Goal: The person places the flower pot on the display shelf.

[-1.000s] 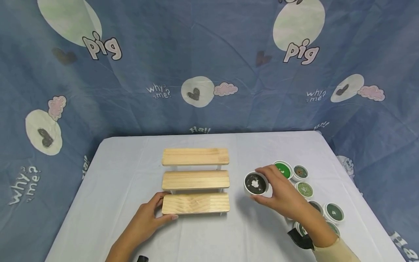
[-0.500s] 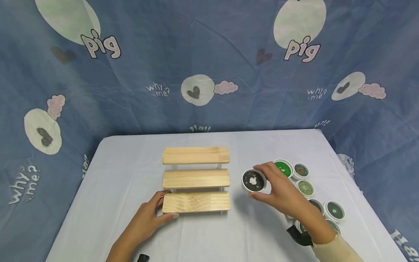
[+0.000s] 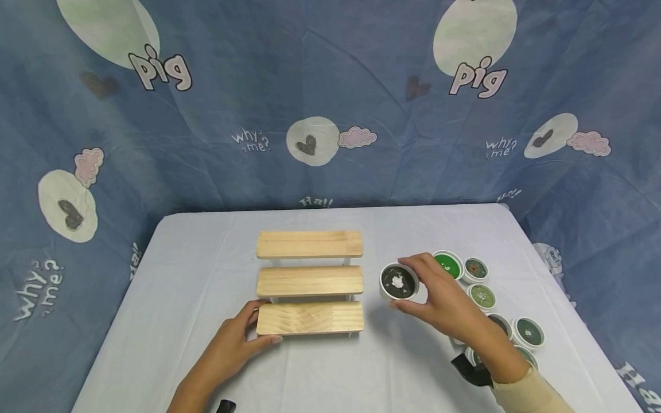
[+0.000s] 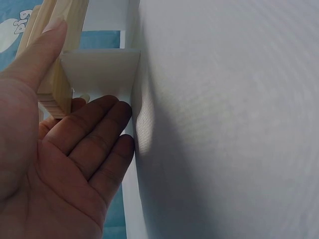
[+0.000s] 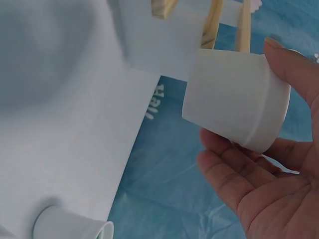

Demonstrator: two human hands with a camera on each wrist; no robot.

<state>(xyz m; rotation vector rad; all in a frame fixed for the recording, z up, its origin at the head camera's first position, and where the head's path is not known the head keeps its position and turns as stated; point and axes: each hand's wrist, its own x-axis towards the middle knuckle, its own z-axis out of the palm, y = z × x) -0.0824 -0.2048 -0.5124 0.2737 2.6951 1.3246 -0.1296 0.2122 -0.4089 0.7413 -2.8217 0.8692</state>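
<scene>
A three-tier display stand [image 3: 310, 319] with pale wooden boards stands mid-table. My left hand [image 3: 227, 350] grips the left end of its lowest board. In the left wrist view, the thumb lies along the board [image 4: 62, 92] and the other fingers reach beneath it, beside a whitish support [image 4: 102, 69]. My right hand [image 3: 446, 301] holds a small white pot [image 3: 399, 282] by its rim, raised above the cloth to the right of the stand. Dark filling with a white patch shows inside it. From the right wrist, the pot [image 5: 229, 94] appears side-on between thumb and fingers.
Several similar white pots with green or dark tops, among them a bright green one [image 3: 447, 265] and a dark green one [image 3: 529, 332], cluster on the right; my right forearm partly covers some. A white cloth [image 3: 206, 258] covers the table. Blue printed fabric [image 3: 330, 69] hangs behind.
My right hand has shifted slightly left and away from me with the pot, towards the stand. The left hand keeps its grip on the lowest board.
</scene>
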